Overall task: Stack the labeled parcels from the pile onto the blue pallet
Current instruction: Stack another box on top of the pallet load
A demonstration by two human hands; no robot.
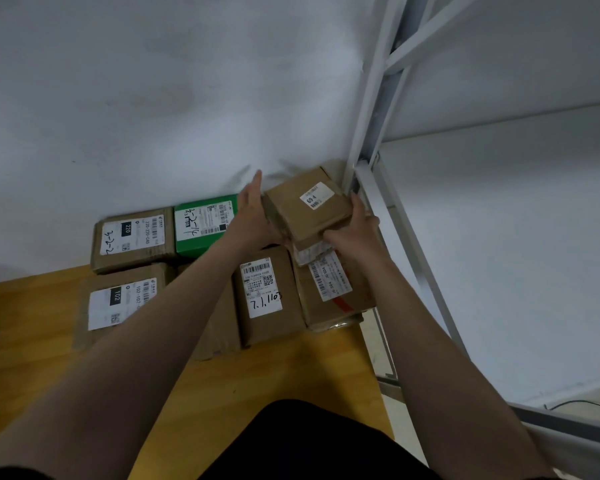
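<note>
Against the white wall, several labeled parcels lie in rows on a yellow-brown surface (291,368). Above the far right of the rows I hold a brown parcel (305,206) tilted, its small white label reading 69-4. My left hand (253,213) presses flat against its left side with straight fingers. My right hand (355,228) grips its near right corner, thumb over the top edge. Below it lie a brown parcel marked 504 (336,292) and one marked 7.1.1103 (267,292). No blue pallet is in view.
A green box (201,226) and brown parcels marked 220 (132,239) and 102 (118,303) lie to the left. My left arm partly hides another brown parcel (222,327). A white metal shelf frame (369,140) stands close on the right.
</note>
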